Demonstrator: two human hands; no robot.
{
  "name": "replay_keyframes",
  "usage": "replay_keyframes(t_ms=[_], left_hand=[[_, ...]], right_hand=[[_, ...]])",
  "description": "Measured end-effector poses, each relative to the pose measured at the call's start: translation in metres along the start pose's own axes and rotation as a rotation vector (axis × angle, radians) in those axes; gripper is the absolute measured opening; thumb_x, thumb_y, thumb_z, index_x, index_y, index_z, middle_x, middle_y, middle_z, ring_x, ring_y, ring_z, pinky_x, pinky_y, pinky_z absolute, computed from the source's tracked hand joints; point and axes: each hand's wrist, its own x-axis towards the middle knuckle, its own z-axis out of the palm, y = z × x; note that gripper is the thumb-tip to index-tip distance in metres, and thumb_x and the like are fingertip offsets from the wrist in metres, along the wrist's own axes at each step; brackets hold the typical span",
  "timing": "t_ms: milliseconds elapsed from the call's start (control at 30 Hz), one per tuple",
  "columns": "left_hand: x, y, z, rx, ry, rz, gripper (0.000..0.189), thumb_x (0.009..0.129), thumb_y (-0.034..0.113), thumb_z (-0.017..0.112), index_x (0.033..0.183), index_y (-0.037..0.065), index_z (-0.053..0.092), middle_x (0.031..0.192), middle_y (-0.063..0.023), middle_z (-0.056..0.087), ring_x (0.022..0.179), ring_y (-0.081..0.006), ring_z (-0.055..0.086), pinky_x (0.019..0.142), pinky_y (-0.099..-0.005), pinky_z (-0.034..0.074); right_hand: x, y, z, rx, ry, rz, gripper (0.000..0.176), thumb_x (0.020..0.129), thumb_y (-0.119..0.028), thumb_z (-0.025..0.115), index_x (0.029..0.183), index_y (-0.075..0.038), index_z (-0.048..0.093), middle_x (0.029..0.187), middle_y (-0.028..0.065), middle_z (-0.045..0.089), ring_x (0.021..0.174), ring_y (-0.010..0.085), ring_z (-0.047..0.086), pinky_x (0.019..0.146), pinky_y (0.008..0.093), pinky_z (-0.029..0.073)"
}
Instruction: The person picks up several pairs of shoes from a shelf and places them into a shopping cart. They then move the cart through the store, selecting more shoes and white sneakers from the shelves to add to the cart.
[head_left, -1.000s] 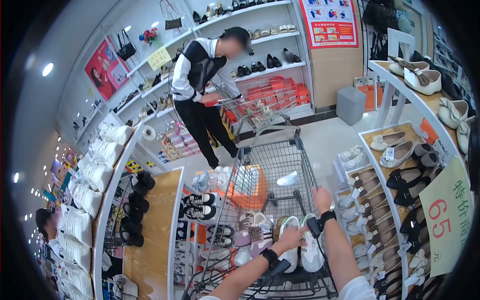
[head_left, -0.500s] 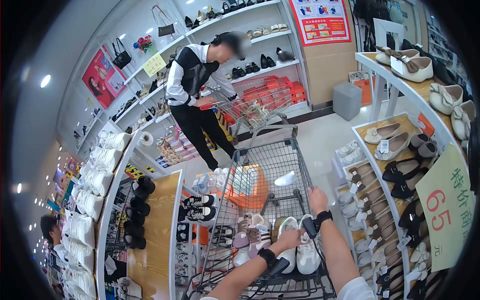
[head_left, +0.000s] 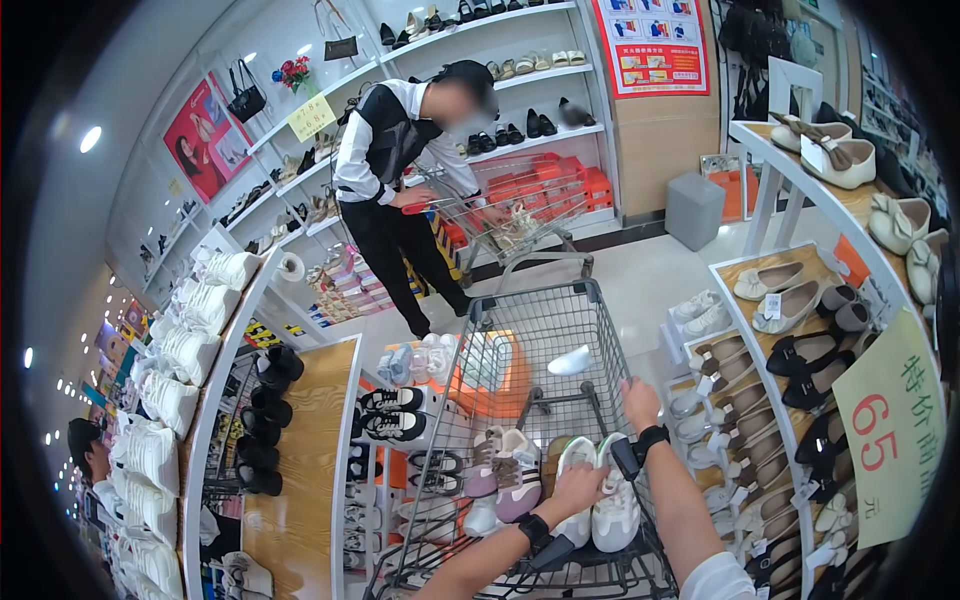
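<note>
My left hand (head_left: 577, 488) reaches down into the wire shopping cart (head_left: 590, 310) and has its fingers curled at a white sneaker (head_left: 572, 525). The matching white sneaker (head_left: 615, 515) stands right beside it, toe toward me. To the left of this pair are a white and brown sneaker (head_left: 517, 480) and a mauve shoe (head_left: 481, 478). My right hand (head_left: 640, 403) is closed around the cart's right side rim. Both wrists wear black bands with small devices. A small white object (head_left: 570, 361) shows farther forward through the cart's mesh.
A person (head_left: 395, 180) stands ahead at another cart (head_left: 520, 205), one hand inside it. Shelves of flat shoes (head_left: 790, 420) border my right, beside a yellow price sign (head_left: 888, 425). White sneakers (head_left: 165, 395) line a rack at left, next to a wooden display top (head_left: 300, 450).
The view has shifted slightly. My left hand sits a little lower over the white sneakers; my right hand stays on the rim. The other person's hand has moved deeper into their cart.
</note>
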Motion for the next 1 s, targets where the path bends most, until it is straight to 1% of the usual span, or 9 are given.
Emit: replay_keyframes(t_ms=[33,100,133,233,567,633,733,867,1000], left_hand=[[0.001,-0.003,0.006,-0.009,0.007,0.007,0.043,0.074,0.043,0.06,0.106,0.015,0.057,0.086,-0.0132,0.058,0.089,-0.0294,0.055,0.076,-0.0417,0.039],[0.001,-0.009,0.019,-0.073,0.184,0.076,0.041,0.074,0.045,0.06,0.099,0.012,0.058,0.081,-0.0114,0.057,0.085,-0.0296,0.056,0.075,-0.0429,0.04],[0.001,-0.01,0.019,-0.101,0.148,0.057,0.04,0.074,0.043,0.061,0.1,0.012,0.058,0.084,-0.0115,0.057,0.089,-0.0291,0.055,0.075,-0.042,0.04],[0.001,-0.016,0.022,-0.155,0.155,0.063,0.042,0.072,0.04,0.062,0.104,0.013,0.057,0.088,-0.0122,0.055,0.092,-0.0294,0.053,0.076,-0.0408,0.038],[0.007,-0.024,0.019,-0.164,0.263,0.113,0.043,0.071,0.04,0.063,0.105,0.014,0.056,0.088,-0.0104,0.054,0.091,-0.0279,0.051,0.074,-0.0398,0.039],[0.012,-0.024,0.014,-0.171,0.262,0.108,0.043,0.074,0.044,0.06,0.101,0.011,0.056,0.085,-0.0122,0.055,0.09,-0.0295,0.053,0.076,-0.0398,0.038],[0.02,-0.029,0.013,-0.174,0.337,0.134,0.043,0.074,0.044,0.06,0.101,0.01,0.056,0.085,-0.0124,0.055,0.09,-0.0291,0.053,0.075,-0.0398,0.038],[0.035,-0.041,0.014,-0.198,0.351,0.14,0.043,0.073,0.044,0.061,0.099,0.011,0.057,0.086,-0.0127,0.055,0.089,-0.0289,0.053,0.075,-0.0396,0.038],[0.047,-0.047,0.006,-0.176,0.389,0.166,0.041,0.072,0.043,0.061,0.096,0.01,0.057,0.082,-0.012,0.056,0.083,-0.0282,0.056,0.074,-0.0385,0.039]], right_hand=[[0.001,0.001,0.0,-0.015,-0.002,-0.016,0.037,0.087,-0.037,0.045,0.093,-0.003,0.057,0.083,0.023,0.061,0.082,0.0399,0.058,0.071,0.0482,0.046],[0.002,0.0,-0.003,-0.032,-0.007,-0.007,0.038,0.087,-0.038,0.044,0.093,-0.003,0.057,0.083,0.0231,0.061,0.082,0.0402,0.058,0.072,0.0483,0.046],[0.001,-0.003,-0.004,-0.033,-0.018,0.005,0.039,0.087,-0.038,0.044,0.093,-0.002,0.057,0.083,0.0233,0.06,0.082,0.0404,0.058,0.072,0.0485,0.046],[0.006,-0.001,0.003,-0.042,-0.007,0.013,0.035,0.087,-0.037,0.045,0.093,-0.005,0.057,0.084,0.021,0.062,0.082,0.0387,0.059,0.071,0.0476,0.047],[0.02,-0.004,0.008,-0.14,0.024,-0.021,0.035,0.087,-0.037,0.045,0.093,-0.004,0.058,0.083,0.0216,0.061,0.082,0.0397,0.058,0.072,0.0476,0.046],[0.024,-0.007,0.009,-0.13,0.044,-0.041,0.037,0.086,-0.037,0.046,0.089,-0.002,0.058,0.081,0.0234,0.061,0.081,0.0412,0.057,0.071,0.0486,0.045],[0.032,-0.013,0.01,-0.17,0.056,-0.036,0.038,0.086,-0.037,0.046,0.09,-0.002,0.058,0.081,0.0238,0.061,0.082,0.0415,0.057,0.072,0.0487,0.045],[0.043,-0.021,0.011,-0.164,0.068,-0.022,0.038,0.086,-0.037,0.046,0.09,-0.002,0.058,0.082,0.0244,0.06,0.082,0.0422,0.057,0.072,0.0495,0.045],[0.058,-0.021,0.011,-0.2,0.061,-0.032,0.038,0.087,-0.038,0.045,0.095,-0.003,0.058,0.083,0.0228,0.061,0.081,0.0408,0.058,0.072,0.0482,0.046]])
